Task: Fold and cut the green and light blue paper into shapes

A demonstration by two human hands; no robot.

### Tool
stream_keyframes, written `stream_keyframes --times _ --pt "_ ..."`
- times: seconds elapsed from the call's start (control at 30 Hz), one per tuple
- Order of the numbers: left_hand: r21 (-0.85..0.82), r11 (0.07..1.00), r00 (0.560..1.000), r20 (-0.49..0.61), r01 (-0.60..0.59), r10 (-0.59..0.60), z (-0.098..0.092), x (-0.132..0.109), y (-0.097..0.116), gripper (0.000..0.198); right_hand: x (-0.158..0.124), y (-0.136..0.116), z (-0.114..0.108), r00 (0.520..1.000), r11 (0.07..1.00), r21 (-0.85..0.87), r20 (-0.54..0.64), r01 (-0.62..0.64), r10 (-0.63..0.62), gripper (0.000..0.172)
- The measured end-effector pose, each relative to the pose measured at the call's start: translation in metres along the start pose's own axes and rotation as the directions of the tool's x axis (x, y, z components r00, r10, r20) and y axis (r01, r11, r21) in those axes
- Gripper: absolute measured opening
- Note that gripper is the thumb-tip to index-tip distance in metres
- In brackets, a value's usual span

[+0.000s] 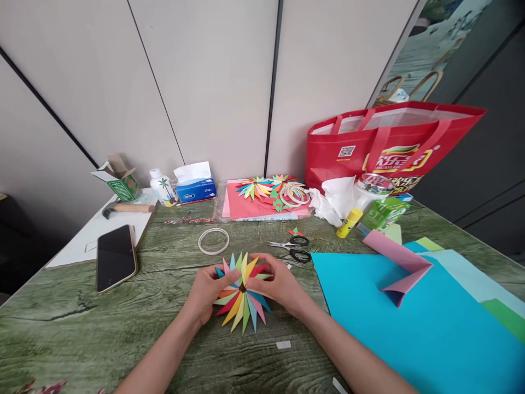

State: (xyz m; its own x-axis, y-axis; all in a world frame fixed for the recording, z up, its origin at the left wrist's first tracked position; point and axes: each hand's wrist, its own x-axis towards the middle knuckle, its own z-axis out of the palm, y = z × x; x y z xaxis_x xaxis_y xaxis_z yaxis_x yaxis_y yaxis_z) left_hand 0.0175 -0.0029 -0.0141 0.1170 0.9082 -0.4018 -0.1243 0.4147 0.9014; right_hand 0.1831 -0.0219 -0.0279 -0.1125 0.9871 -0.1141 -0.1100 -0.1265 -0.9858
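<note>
Hands (204,290) hold paper star (241,301), red bag (324,158) (QR code (346,151)) behind

And there we have it: a bare left forearm (168,350) and bare right forearm (344,350), uncovered down to our view's lower edge, tapering smoothly into the left hand (206,290) and right hand (283,282), both bare too!

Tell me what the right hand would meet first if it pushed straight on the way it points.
The paper star that the right hand holds; beyond it, probably the left hand gripping the opposite side, though depth is hard to judge.
</note>
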Motion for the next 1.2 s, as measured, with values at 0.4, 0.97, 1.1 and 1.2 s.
stream_keyframes --times 0.4,0.97,1.1,1.2 --pt "0.071 0.996 0.996 0.063 0.051 -0.055 -0.008 0.001 0.008 0.038 0.002 0.010 -0.004 0.999 1.000 0.004 0.047 -0.024 0.024 0.053" --pt "0.023 1.000 0.999 -0.032 0.015 -0.015 -0.002 0.000 0.000 0.036 0.002 0.013 0.001 0.997 0.998 0.035 0.060 0.050 -0.052 0.033" --pt "0.018 1.000 0.999 -0.051 0.009 -0.008 -0.002 0.000 -0.002 0.035 0.001 0.013 0.006 1.000 1.000 -0.002 -0.007 0.024 -0.024 0.028" --pt "0.015 1.000 0.998 -0.059 0.003 -0.002 -0.001 0.001 -0.003 0.036 0.000 0.012 0.008 0.999 1.000 -0.014 -0.034 0.022 -0.022 0.025"
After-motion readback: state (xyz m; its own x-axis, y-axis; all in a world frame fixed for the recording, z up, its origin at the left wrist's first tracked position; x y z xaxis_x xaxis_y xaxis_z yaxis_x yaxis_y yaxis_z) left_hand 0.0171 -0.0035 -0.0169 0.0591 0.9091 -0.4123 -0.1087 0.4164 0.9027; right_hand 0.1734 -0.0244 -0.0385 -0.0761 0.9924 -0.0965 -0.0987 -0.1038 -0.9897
